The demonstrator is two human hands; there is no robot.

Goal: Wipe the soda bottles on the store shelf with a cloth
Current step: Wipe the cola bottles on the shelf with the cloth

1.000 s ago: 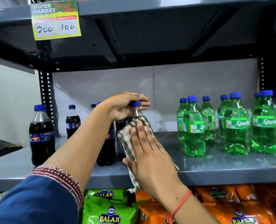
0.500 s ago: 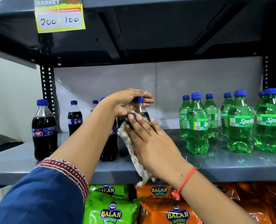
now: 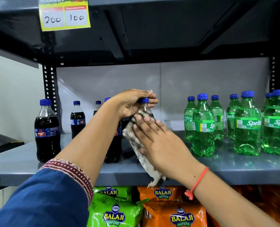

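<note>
Pinching the blue cap of a cola bottle [image 3: 145,106] from above, the left hand [image 3: 130,104] curls its fingers and thumb around the top, just left of the frame's centre. That bottle is mostly hidden; only its cap and clear neck show. Below the neck, the right hand [image 3: 158,141] lies flat with fingers spread and straight, pressing a checked cloth [image 3: 136,136] against the bottle's side. The cloth runs down under the palm, and its frayed end hangs past the front edge of the shelf [image 3: 234,171]. Whether the bottle's base touches the shelf cannot be told, since cloth and hand cover it.

A red thread [image 3: 196,182] circles the right wrist. The left forearm comes up from the lower left out of a blue sleeve [image 3: 42,199] with a dotted maroon cuff.

More cola bottles stand on the grey shelf to the left, one [image 3: 47,131] near the front and another [image 3: 77,118] further back, with others partly hidden behind the left arm. On the right side of the frame a group of green Sprite bottles [image 3: 247,125] stands upright, well apart from the hands.

Under the shelf, at the bottom, lie green [image 3: 114,210] and orange [image 3: 177,213] Balaji wafer bags. At the upper left a yellow price tag [image 3: 64,15] reads 200 and 100.
</note>
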